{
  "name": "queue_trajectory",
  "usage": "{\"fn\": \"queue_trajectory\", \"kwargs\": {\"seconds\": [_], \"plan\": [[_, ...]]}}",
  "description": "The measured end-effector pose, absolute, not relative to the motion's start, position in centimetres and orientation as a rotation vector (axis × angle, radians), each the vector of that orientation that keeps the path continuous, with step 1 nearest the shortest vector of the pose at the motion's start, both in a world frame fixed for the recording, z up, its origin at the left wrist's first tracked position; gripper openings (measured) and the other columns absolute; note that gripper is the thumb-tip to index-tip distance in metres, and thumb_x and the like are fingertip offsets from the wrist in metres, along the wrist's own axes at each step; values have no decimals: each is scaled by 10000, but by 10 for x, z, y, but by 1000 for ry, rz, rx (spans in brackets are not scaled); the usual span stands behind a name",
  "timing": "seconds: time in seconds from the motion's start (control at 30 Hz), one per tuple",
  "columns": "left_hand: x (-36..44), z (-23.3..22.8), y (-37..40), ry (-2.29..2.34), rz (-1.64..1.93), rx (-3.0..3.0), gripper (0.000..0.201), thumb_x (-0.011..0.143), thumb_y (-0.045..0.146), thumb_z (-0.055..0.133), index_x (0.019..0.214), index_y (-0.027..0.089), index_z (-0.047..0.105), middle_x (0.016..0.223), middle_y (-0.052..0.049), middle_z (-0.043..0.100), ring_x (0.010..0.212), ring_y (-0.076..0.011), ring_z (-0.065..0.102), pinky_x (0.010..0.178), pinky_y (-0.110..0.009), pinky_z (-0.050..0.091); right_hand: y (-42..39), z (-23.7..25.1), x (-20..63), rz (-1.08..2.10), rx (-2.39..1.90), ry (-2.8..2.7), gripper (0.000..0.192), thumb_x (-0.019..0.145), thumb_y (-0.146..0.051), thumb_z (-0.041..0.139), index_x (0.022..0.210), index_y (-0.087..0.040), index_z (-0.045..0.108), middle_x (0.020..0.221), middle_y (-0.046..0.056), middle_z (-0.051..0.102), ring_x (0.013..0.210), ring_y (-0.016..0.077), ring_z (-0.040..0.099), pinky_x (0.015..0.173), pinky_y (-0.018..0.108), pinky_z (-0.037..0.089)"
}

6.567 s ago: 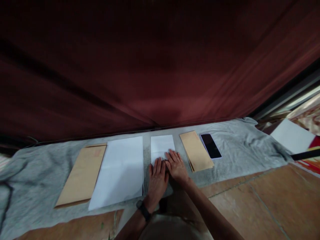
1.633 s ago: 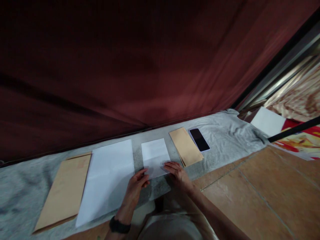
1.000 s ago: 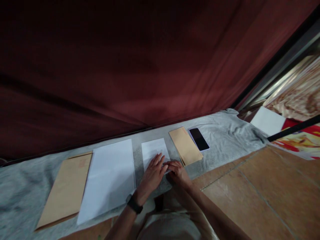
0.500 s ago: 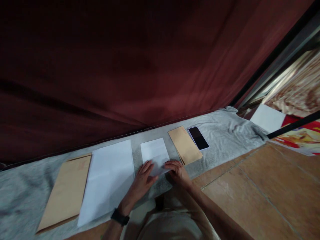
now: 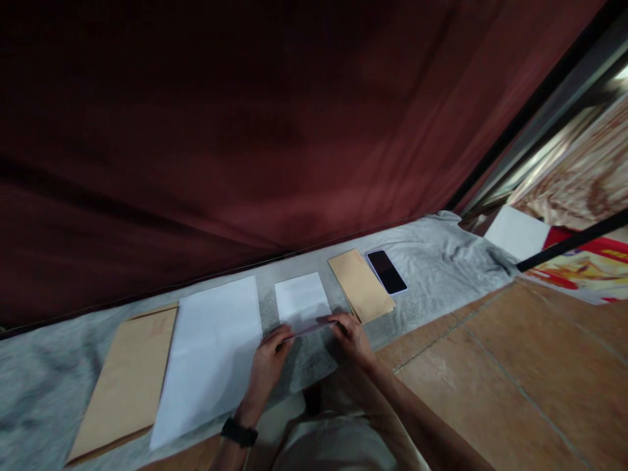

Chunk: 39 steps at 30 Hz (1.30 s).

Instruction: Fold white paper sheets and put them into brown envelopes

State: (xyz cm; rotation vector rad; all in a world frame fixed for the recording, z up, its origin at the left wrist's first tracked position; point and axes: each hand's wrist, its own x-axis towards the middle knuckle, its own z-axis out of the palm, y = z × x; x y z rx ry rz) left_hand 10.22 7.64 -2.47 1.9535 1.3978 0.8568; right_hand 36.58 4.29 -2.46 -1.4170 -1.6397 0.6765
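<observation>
Fingertips of the left hand (image 5: 269,356) and right hand (image 5: 351,333) pinch the near edge of the folded white paper (image 5: 303,304), lifting it off the grey cloth (image 5: 441,261) between the large white sheet (image 5: 210,356) and the brown envelope (image 5: 360,286). Both corners likely need to rise evenly, with a light grip, so the crease lands square.

So there's a gray cloth (image 5: 441,261) spread along the floor, right up against a dark red curtain (image 5: 245,131). On it from the left: a big brown envelope (image 5: 122,386), a large white sheet (image 5: 210,353) partly over its edge, then a smaller stack of tan envelopes (image 5: 360,284) with a black phone (image 5: 386,271) just beside it. Terracotta floor tiles (image 5: 515,379) in front, plus another white paper (image 5: 517,232) off to the far right.
</observation>
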Motion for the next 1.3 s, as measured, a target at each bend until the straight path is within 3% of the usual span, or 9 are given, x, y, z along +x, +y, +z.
{"fn": "queue_trajectory", "kwargs": {"seconds": [0.17, 0.37, 0.57, 0.73, 0.9, 1.1, 1.3], "plan": [[105, -20, 73, 1466, 909, 1785, 378, 870, 558, 598, 990, 242, 768, 1069, -76, 792, 1015, -273, 744, 973, -465, 583, 47, -19, 365, 666, -1442, -1689, 266, 1033, -334, 512, 1170, -308, 738, 1110, 40, 752, 1065, 236, 678, 965, 380, 524], [118, -3, 75, 1652, 912, 1570, 405, 841, 583, 574, 934, 220, 726, 861, -45, 775, 789, -239, 719, 755, -368, 581, 55, -19, 363, 681, -1515, -1640, 301, 1039, -336, 474, 1155, -214, 724, 1105, 82, 744, 1058, 241, 677, 978, 387, 522], [129, 5, 74, 1699, 967, 1563, 410, 872, 590, 519, 812, 211, 663, 743, -21, 700, 682, -193, 629, 662, -310, 507, 65, -20, 358, 651, -1675, -1586, 336, 1047, -370, 428, 1001, -194, 710, 949, 80, 745, 907, 229, 693, 865, 332, 539], [130, 5, 72, 1793, 953, 1610, 439, 899, 600, 480, 841, 215, 683, 767, -37, 680, 711, -208, 615, 686, -328, 493, 72, -22, 355, 647, -1735, -1530, 333, 1039, -401, 436, 1003, -235, 723, 878, 49, 750, 808, 198, 694, 769, 278, 537], [129, 5, 81, 1839, 927, 1649, 409, 916, 550, 485, 818, 208, 686, 759, -36, 671, 732, -206, 611, 705, -317, 467, 78, -20, 354, 686, -1758, -1484, 348, 1037, -427, 448, 987, -228, 729, 897, 52, 760, 818, 203, 703, 761, 277, 530], [132, 10, 102, 1913, 752, 1677, 286, 953, 398, 512, 864, 199, 696, 721, -14, 678, 646, -163, 584, 623, -259, 374, 97, -13, 350, 705, -1844, -1376, 386, 1027, -468, 435, 859, -236, 694, 747, 17, 714, 672, 184, 667, 642, 256, 492], [134, 16, 119, 2059, 551, 1758, 242, 969, 343, 528, 906, 208, 720, 741, -45, 705, 651, -188, 601, 588, -269, 307, 109, -13, 344, 806, -1776, -1270, 398, 1017, -488, 416, 771, -242, 611, 653, -2, 624, 607, 172, 623, 594, 252, 472]]}}
